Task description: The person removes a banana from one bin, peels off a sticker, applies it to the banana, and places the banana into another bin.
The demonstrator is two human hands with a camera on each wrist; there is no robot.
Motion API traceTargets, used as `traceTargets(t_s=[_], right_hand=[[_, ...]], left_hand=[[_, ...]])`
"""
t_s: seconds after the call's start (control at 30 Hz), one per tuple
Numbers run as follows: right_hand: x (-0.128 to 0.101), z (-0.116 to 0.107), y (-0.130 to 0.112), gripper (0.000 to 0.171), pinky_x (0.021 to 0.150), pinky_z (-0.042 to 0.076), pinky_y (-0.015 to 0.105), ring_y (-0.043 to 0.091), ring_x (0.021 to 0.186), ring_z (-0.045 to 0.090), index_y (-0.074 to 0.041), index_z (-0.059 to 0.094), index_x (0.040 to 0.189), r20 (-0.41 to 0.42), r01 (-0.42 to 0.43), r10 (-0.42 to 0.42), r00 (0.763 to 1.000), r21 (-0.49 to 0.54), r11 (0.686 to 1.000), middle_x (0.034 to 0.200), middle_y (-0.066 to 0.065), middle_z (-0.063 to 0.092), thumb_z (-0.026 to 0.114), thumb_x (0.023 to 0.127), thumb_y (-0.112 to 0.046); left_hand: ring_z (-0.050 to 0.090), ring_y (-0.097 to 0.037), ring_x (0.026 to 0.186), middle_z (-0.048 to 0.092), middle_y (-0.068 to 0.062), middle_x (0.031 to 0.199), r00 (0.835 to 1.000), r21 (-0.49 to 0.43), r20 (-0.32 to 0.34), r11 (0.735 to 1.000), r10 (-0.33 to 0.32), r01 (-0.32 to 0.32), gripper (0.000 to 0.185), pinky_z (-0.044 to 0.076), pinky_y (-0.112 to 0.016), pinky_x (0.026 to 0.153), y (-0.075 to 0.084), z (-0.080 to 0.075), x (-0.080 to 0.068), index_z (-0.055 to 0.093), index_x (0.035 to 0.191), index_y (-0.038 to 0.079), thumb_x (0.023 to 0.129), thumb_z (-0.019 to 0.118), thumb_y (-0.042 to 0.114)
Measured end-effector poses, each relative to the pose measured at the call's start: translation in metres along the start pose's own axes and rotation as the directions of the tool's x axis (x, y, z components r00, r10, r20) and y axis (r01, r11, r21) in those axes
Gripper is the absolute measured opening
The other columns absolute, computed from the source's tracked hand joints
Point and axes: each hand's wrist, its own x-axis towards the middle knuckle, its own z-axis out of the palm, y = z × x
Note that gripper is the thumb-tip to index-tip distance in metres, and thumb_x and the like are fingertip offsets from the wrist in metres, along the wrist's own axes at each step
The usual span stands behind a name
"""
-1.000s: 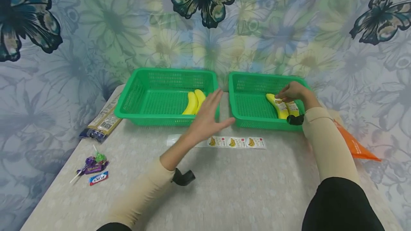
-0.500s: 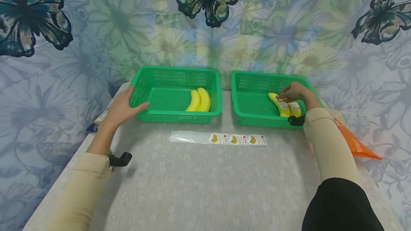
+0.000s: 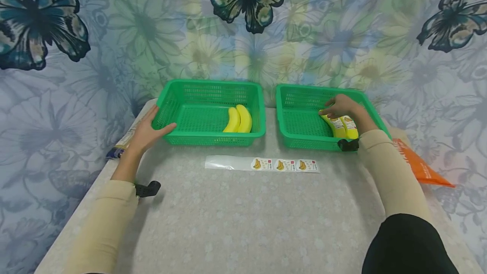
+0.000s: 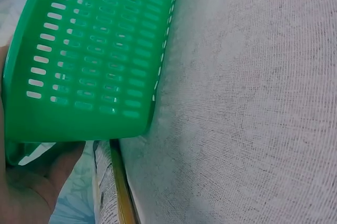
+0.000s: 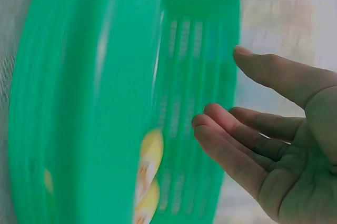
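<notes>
My left hand [image 3: 146, 132] is at the left end of the left green basket [image 3: 211, 140], its fingers straight along the end wall and its thumb pointing along the front. In the left wrist view, that palm [image 4: 29, 192] lies right at the basket's corner. Two bananas [image 3: 244, 119] without labels lie inside. Over the right green basket [image 3: 304, 142], my right hand [image 3: 344, 107] hovers above two bananas [image 3: 337, 128] bearing white stickers. The right wrist view shows this hand's fingers [image 5: 237, 150] apart from the thumb, with nothing between them.
A clear strip [image 3: 228, 163] with three banana stickers [image 3: 285, 165] lies in front of the baskets. An orange bag [image 3: 422, 166] is at the right edge, and a gold and blue packet [image 3: 123, 142] sits behind my left hand.
My left hand has moved left from over the left basket's front right corner to its left end. My right hand has lifted off the stickered banana, its fingers now apart.
</notes>
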Motion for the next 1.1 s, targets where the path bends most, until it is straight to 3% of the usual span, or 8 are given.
traceTargets(t_s=[0.23, 0.57, 0.7, 0.77, 0.8, 0.9, 1.0, 1.1], right_hand=[[-0.003, 0.026, -0.076, 0.064, 0.09, 0.054, 0.047, 0.039, 0.112, 0.063, 0.003, 0.046, 0.141, 0.007, 0.104, -0.104, 0.995, -0.052, 0.993, 0.135, 0.03, 0.054, 0.065, 0.093, -0.034], [0.023, 0.059, -0.179, 0.06, 0.089, 0.055, 0.043, 0.029, 0.107, 0.066, -0.004, 0.056, 0.135, 0.099, 0.246, -0.234, 0.967, -0.134, 0.96, 0.131, 0.018, 0.062, 0.071, 0.088, -0.038], [0.05, 0.065, -0.208, 0.061, 0.087, 0.054, 0.039, 0.022, 0.081, 0.067, -0.003, 0.057, 0.135, 0.175, 0.262, -0.234, 0.956, -0.164, 0.951, 0.094, 0.01, 0.072, 0.071, 0.087, -0.039], [0.065, 0.069, -0.218, 0.062, 0.084, 0.052, 0.037, 0.016, 0.062, 0.057, -0.003, 0.056, 0.135, 0.209, 0.265, -0.226, 0.952, -0.184, 0.947, 0.067, 0.002, 0.062, 0.071, 0.087, -0.039], [0.073, 0.072, -0.222, 0.062, 0.084, 0.052, 0.038, 0.014, 0.058, 0.052, -0.003, 0.056, 0.136, 0.219, 0.264, -0.223, 0.95, -0.181, 0.947, 0.066, 0.002, 0.062, 0.071, 0.088, -0.039], [0.093, 0.081, -0.232, 0.059, 0.083, 0.052, 0.038, 0.009, 0.054, 0.046, 0.0, 0.057, 0.134, 0.223, 0.271, -0.231, 0.947, -0.171, 0.947, 0.078, 0.01, 0.069, 0.071, 0.089, -0.035], [0.11, 0.089, -0.24, 0.057, 0.089, 0.055, 0.038, 0.017, 0.076, 0.063, 0.001, 0.056, 0.135, 0.208, 0.26, -0.227, 0.952, -0.15, 0.954, 0.121, 0.022, 0.066, 0.07, 0.09, -0.032], [0.122, 0.096, -0.245, 0.055, 0.095, 0.054, 0.039, 0.029, 0.1, 0.066, 0.001, 0.056, 0.134, 0.21, 0.226, -0.196, 0.958, -0.128, 0.966, 0.126, 0.023, 0.063, 0.07, 0.09, -0.03]], left_hand=[[-0.003, -0.043, 0.15, -0.009, 0.0, 0.166, 1.0, -0.036, 0.01, 0.999, -0.011, 0.012, 0.101, 0.01, -0.076, 0.11, 0.0, 0.0, -0.002, -0.001, 0.158, 0.021, 0.087, 0.059, 0.062], [-0.003, -0.043, 0.15, -0.007, -0.002, 0.166, 1.0, -0.049, 0.011, 0.999, -0.012, 0.012, 0.102, 0.009, -0.076, 0.11, 0.001, 0.005, -0.005, -0.001, 0.158, 0.021, 0.087, 0.061, 0.06], [-0.003, -0.041, 0.151, -0.007, -0.001, 0.166, 1.0, -0.063, 0.014, 0.998, -0.017, 0.018, 0.102, 0.01, -0.075, 0.111, -0.001, 0.006, -0.006, -0.001, 0.158, 0.021, 0.087, 0.062, 0.061], [-0.003, -0.041, 0.151, -0.007, -0.001, 0.166, 1.0, -0.071, 0.014, 0.997, -0.023, 0.024, 0.103, 0.012, -0.075, 0.111, -0.002, 0.006, -0.006, -0.001, 0.158, 0.022, 0.086, 0.062, 0.061], [-0.003, -0.041, 0.151, -0.007, -0.001, 0.166, 1.0, -0.074, 0.015, 0.997, -0.025, 0.026, 0.103, 0.012, -0.075, 0.111, -0.002, 0.006, -0.006, -0.001, 0.158, 0.022, 0.086, 0.062, 0.061], [-0.003, -0.041, 0.151, -0.006, -0.001, 0.166, 1.0, -0.08, 0.01, 0.996, -0.025, 0.026, 0.103, 0.013, -0.075, 0.111, -0.001, 0.004, -0.005, -0.001, 0.158, 0.022, 0.086, 0.063, 0.06], [-0.001, -0.041, 0.151, -0.006, 0.0, 0.166, 1.0, -0.086, -0.005, 0.996, -0.023, 0.023, 0.103, 0.013, -0.074, 0.112, 0.0, 0.002, -0.004, 0.0, 0.158, 0.022, 0.086, 0.063, 0.06], [0.0, -0.041, 0.151, -0.004, 0.0, 0.166, 1.0, -0.093, -0.015, 0.995, -0.02, 0.018, 0.103, 0.013, -0.074, 0.112, 0.0, 0.001, -0.003, 0.001, 0.158, 0.023, 0.085, 0.064, 0.059]])
